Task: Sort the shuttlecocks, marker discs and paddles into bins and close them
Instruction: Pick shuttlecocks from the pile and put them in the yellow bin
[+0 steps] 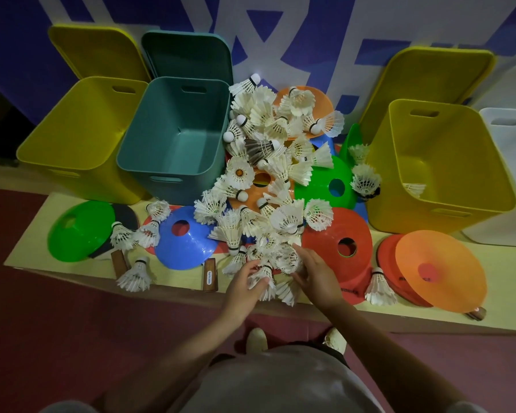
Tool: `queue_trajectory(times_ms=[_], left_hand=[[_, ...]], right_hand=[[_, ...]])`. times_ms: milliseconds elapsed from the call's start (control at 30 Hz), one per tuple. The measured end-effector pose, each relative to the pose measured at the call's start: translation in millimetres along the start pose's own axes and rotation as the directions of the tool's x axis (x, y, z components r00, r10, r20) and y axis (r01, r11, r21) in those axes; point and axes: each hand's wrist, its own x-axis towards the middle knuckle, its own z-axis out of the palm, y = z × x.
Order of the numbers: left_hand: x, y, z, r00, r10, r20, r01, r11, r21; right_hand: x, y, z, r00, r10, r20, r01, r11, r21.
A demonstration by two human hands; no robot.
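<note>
**Shuttlecock pile: grab by the cork, not the feathers**

Both hands are down at the near end of the pile (265,180) on the bench (24,242). Left hand (245,286) has its fingers curled around a small bunch of shuttlecocks (262,278); right hand (313,275) lies on the same clump with fingers mostly straight, pressing rather than gripping as far as I can tell.

Handling guess: shuttlecocks weigh next to nothing and the feather skirts crush or snag on each other, so scooping handfuls loosely or pinching the cork ends looks safest. The discs are thin flexible plastic, stackable, easy to lift by the rim or centre hole. Paddles are stiff, take them by the wooden handle.

Counts (rough where stuff overlaps):
- shuttlecocks: too tangled to count, several dozen I'd say, one dark-feathered (258,147), one already in the right yellow bin (441,168)
- discs: about ten showing — two green (78,231), blue (182,242), red (340,242), orange (441,269), more buried
- paddles: three handles visible, e.g. (210,274); blades mostly hidden
- bins: left yellow (72,138), teal (173,135), the right yellow, and a white one (513,174) at the edge, all open
- lids: three clearly leaning on the wall behind, teal lid (188,55) among them
</note>
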Motion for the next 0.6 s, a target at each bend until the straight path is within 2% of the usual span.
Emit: queue_trajectory(times_ms=[333,600], left_hand=[[-9.0,2.6,-4.4,1.000,-0.015,0.001,0.015,0.998,-0.055],[-17.5,-0.6,-19.2,1.000,-0.005,0.017,0.007,0.993,-0.119]], right_hand=[[-6.2,-2.4,-2.4,1.000,-0.003,-0.027,0.005,0.995,0.100],[-14.7,-5.7,-22.4,0.990,0.095,-0.105,-0.068,0.971,0.231]])
